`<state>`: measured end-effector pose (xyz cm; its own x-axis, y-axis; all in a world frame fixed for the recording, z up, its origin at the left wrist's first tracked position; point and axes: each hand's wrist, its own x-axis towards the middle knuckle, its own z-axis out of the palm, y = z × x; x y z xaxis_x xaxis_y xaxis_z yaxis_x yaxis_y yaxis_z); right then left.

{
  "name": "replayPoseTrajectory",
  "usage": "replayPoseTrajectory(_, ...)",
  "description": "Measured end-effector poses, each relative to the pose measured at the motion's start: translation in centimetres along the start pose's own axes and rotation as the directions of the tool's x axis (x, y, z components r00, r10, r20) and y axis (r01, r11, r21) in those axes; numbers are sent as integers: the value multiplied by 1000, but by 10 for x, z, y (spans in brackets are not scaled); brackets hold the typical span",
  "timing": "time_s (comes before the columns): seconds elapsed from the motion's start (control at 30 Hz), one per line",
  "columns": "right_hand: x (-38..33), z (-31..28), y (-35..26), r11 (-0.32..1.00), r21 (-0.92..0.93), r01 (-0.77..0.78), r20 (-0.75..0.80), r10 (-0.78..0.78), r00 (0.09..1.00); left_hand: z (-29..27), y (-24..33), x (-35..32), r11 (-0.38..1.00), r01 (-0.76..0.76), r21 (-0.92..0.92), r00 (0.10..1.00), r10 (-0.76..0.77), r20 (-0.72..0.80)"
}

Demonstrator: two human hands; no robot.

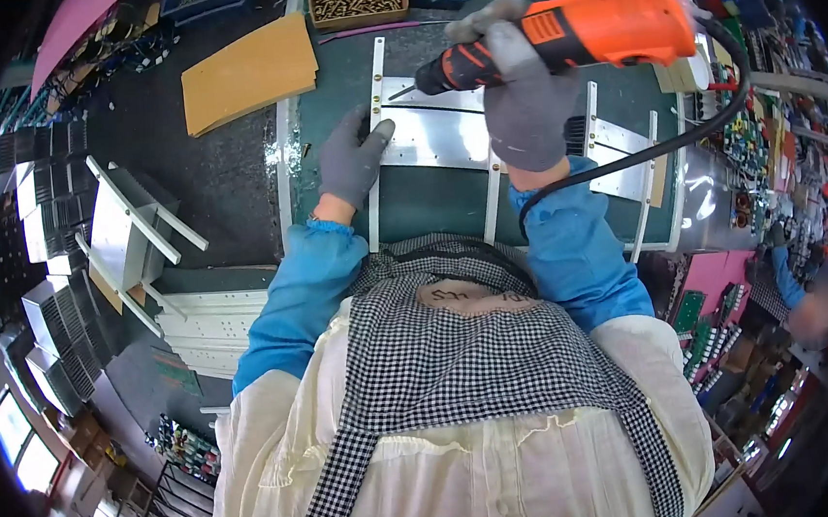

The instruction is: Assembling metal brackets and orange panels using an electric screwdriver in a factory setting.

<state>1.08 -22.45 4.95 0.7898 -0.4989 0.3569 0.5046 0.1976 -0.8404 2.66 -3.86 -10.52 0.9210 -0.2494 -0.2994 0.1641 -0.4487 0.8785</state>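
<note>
On the tabletop (429,202), our left hand (350,161) touched the pale slim rail (377,65), its grip unclear; our right hand (530,103) clasped the orange power screwdriver (605,28), bit (404,92) slanting near the rail. Clean driving seemed to need the bit square, the rail steady.

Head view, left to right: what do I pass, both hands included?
Finned metal blocks → metal frame with white bars → tan sheets → left hand → right hand, gripping the orange power screwdriver → pink sheet.
</note>
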Motion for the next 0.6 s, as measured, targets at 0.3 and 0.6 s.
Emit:
replayPoseTrajectory(0.3, -3, 15, 15, 1000, -24, -16, 126, 19, 992, 0, -2, -2, 995, -100, 6, 995, 100, -6)
replayPoseTrajectory(0.6, 4, 24, 10, 977, -214, -2, 147, 34, 989, 1, -3, -3, 994, -105, 43, 994, 106, -21)
